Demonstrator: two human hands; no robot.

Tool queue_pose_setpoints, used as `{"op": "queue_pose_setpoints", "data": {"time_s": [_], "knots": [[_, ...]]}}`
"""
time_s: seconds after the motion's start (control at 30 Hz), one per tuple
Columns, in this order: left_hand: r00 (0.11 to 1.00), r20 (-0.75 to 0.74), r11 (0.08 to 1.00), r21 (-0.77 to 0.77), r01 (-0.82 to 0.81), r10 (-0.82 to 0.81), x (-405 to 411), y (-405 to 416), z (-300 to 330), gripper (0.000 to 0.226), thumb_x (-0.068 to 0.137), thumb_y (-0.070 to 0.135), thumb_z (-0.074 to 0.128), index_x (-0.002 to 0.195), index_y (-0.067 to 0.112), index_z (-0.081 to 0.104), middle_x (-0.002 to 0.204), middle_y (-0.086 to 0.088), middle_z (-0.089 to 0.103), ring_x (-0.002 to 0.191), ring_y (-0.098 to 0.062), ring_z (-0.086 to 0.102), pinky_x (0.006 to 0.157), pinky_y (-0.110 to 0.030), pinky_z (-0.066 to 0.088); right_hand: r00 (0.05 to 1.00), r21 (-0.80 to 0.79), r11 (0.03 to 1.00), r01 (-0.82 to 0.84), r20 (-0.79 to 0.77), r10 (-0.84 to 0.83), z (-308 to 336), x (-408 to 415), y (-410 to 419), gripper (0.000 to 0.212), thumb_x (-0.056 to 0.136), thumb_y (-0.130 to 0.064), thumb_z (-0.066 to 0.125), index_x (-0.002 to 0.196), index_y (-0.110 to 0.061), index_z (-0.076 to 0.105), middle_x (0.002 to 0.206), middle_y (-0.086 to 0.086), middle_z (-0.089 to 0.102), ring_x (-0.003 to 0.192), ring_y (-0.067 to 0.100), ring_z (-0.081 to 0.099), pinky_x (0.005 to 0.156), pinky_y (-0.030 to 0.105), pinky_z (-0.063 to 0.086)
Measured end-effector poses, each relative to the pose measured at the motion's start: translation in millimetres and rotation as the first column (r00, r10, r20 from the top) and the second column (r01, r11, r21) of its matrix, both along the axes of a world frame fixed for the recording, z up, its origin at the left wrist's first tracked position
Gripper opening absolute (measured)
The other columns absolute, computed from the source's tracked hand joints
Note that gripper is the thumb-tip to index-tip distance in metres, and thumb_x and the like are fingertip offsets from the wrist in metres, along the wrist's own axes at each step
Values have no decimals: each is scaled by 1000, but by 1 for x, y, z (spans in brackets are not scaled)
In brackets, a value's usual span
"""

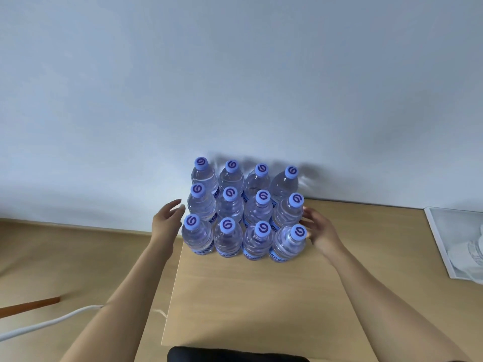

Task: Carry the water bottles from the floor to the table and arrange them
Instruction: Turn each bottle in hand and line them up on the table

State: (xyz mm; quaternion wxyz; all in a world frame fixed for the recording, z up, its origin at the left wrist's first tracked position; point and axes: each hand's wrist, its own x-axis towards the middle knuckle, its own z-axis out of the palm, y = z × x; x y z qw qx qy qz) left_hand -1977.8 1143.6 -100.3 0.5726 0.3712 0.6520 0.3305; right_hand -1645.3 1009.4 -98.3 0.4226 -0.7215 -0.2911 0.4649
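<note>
**Twelve bottles blocked at the desk's far left corner, one hand on each flank**

The desk point(248, 296) carries a block of water bottles point(244, 207), three rows of four, upright, at its far left corner against the wall point(235, 74). The left hand point(167, 218) hovers just off the block's left side, fingers spread and empty. The right hand point(317, 229), fingers spread, lies at the right side, apparently touching. The block sits between both palms; any squaring push would probably go inward.
</note>
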Motion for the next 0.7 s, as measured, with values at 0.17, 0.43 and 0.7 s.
{"op": "queue_pose_setpoints", "data": {"time_s": [0.17, 0.43, 0.7], "knots": [[986, 169, 991, -131, 41, -18, 7, 9, -4, 16, 90, 16, 60, 91, 22, 75, 85, 0, 75, 74, -18, 69, 64, -30, 55, 995, -48, 996, -70, -70, 66, 0, 11, 6, 59, 81, 31, 42, 109, -16, 61, 109, 6, 66, 74, 4, 72, 60, 17, 53], [995, 100, 994, -107, 8, 2, 11, 10, -4, 18, 92, 15, 54, 81, 15, 69, 69, 7, 70, 54, -7, 64, 46, -20, 48, 985, -52, 993, -110, -138, 102, 5, 15, 13, 49, 81, 25, 56, 122, -2, 60, 119, 14, 67, 86, 17, 71, 73, 26, 55], [995, 96, 994, -111, -15, 26, 15, 8, -6, 17, 91, 19, 55, 83, 14, 69, 77, 3, 70, 68, -18, 63, 66, -31, 49, 982, -54, 993, -101, -166, 91, 8, 13, 13, 50, 82, 25, 56, 126, 1, 58, 126, 20, 64, 97, 28, 67, 80, 34, 54]]}}
